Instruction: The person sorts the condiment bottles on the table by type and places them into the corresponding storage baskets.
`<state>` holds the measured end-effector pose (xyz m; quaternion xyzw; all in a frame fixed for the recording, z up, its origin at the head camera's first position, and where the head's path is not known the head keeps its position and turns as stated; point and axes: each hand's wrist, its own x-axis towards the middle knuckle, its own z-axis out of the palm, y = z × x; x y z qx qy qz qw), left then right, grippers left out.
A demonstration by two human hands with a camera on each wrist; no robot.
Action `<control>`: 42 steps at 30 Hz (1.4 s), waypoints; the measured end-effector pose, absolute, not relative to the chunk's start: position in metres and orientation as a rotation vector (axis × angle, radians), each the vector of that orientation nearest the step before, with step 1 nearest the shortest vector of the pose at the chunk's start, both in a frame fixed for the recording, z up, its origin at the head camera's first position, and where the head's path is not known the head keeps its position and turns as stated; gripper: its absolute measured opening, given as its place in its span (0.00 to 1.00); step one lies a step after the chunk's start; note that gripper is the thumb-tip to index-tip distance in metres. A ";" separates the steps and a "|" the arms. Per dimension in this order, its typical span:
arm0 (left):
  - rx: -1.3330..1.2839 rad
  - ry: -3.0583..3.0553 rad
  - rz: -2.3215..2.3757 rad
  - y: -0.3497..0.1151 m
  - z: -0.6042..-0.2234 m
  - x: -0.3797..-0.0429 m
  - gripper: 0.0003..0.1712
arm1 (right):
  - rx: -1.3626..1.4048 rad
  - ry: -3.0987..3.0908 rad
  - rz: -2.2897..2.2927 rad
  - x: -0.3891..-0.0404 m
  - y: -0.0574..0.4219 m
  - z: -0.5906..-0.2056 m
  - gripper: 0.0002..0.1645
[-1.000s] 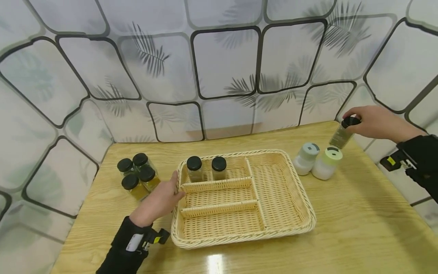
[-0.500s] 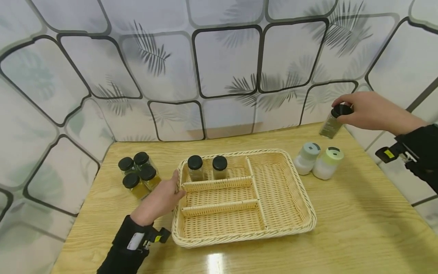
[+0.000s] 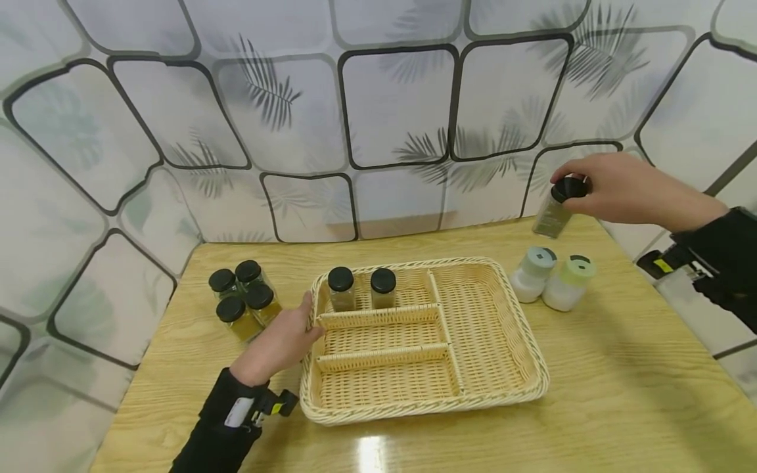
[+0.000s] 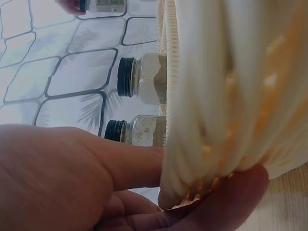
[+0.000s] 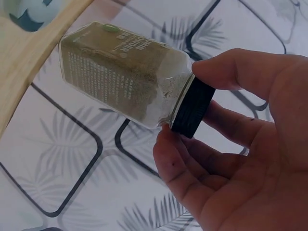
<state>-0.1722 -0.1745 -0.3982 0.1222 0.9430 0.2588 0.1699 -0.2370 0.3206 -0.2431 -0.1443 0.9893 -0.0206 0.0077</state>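
While gripping basket with left hand, likely for steadiness, pinches powder jar by cap with right hand, perhaps for clearance.

A clear, black-lidded, angular jar of brown powder hangs tilted from the right hand, while the left hand grips the rim of a pale, woven, divided rectangular basket on the table.

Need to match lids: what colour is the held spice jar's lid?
Black lid; the right wrist view shows it best.
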 end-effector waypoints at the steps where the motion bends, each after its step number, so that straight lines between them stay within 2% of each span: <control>1: 0.345 2.679 0.736 -0.175 -0.398 -0.172 0.47 | -0.472 3.096 -0.062 -0.236 0.318 -0.242 0.28; 25: 0.360 2.709 0.728 -0.176 -0.400 -0.172 0.47 | -0.795 3.005 -0.316 -0.212 0.238 -0.256 0.21; 42: 0.339 2.707 0.732 -0.173 -0.399 -0.170 0.46 | -0.978 2.929 -0.356 -0.204 0.198 -0.275 0.21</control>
